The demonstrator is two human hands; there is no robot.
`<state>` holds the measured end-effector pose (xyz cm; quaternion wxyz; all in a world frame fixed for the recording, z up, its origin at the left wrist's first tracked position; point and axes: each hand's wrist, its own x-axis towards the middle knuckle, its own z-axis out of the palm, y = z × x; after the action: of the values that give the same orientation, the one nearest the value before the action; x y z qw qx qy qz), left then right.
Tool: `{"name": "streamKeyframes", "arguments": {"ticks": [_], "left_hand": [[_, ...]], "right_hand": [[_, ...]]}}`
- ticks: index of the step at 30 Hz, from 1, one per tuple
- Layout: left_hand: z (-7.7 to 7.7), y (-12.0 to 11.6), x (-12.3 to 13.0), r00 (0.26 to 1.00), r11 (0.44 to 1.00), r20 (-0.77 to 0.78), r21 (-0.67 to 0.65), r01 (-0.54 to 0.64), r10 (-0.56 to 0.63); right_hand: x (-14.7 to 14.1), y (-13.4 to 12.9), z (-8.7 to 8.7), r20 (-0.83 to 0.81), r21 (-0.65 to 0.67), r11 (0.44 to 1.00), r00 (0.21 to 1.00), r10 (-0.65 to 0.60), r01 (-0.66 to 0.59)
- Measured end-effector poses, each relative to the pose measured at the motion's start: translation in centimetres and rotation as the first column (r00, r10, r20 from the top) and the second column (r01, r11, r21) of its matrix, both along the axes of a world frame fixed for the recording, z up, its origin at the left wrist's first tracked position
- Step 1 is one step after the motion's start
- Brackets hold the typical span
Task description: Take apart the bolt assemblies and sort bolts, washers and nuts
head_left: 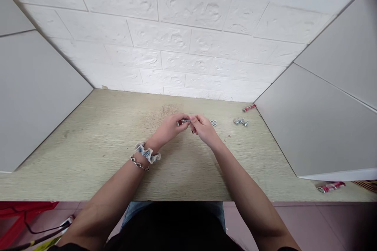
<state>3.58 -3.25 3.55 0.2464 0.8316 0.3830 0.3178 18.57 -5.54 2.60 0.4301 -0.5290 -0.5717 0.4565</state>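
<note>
My left hand [173, 124] is closed around a small red-and-silver metal piece [180, 122], most of it hidden by the fingers. From it a thin silver shank, like a bolt [186, 120], reaches across to my right hand [202, 126]. The right thumb and forefinger pinch at that shank's end, and what lies under the fingertips is hidden. Both hands meet just above the middle of the wooden tabletop [118, 137]. Just right of my right hand lies a small cluster of silver nuts [213, 123].
Several silver bolts [241, 122] lie further right. A red-and-silver cylinder [249, 108] rests at the back right corner; a similar red cylinder [331, 187] lies at the front right. White brick-patterned wall [176, 39] stands behind, with grey panels [330, 125] at both sides.
</note>
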Motion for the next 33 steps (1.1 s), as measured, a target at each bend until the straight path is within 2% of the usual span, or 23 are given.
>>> {"name": "streamKeyframes", "arguments": {"ticks": [7, 15, 19, 23, 28, 33], "left_hand": [[-0.02, 0.18, -0.11, 1.0, 0.999, -0.003, -0.048, -0.019, 0.018], [-0.14, 0.13, -0.16, 0.998, 0.997, 0.008, -0.049, -0.065, 0.065], [0.07, -0.03, -0.1, 0.997, 0.997, 0.004, -0.016, -0.073, 0.073], [0.16, -0.35, 0.0, 1.0, 0.997, 0.009, 0.077, -0.024, 0.023], [-0.34, -0.42, 0.09, 0.998, 0.986, -0.062, 0.163, 0.042, -0.032], [-0.74, -0.17, 0.06, 0.994, 0.983, -0.097, 0.167, 0.072, -0.057]], "right_hand": [[-0.16, 0.06, 0.12, -0.135, 0.028, 1.0, 0.991, -0.001, 0.004], [-0.06, -0.14, 0.38, -0.232, 0.059, 0.997, 0.97, 0.067, -0.055], [-0.18, 0.07, 0.0, -0.29, 0.009, 1.0, 0.957, 0.01, -0.007], [-0.17, 0.23, 0.03, -0.229, -0.107, 0.991, 0.968, -0.105, 0.082], [-0.2, -0.04, 0.26, -0.025, -0.218, 0.976, 0.999, -0.031, 0.025], [-0.26, -0.13, 0.1, -0.082, -0.213, 0.977, 0.997, -0.01, -0.007]]}}
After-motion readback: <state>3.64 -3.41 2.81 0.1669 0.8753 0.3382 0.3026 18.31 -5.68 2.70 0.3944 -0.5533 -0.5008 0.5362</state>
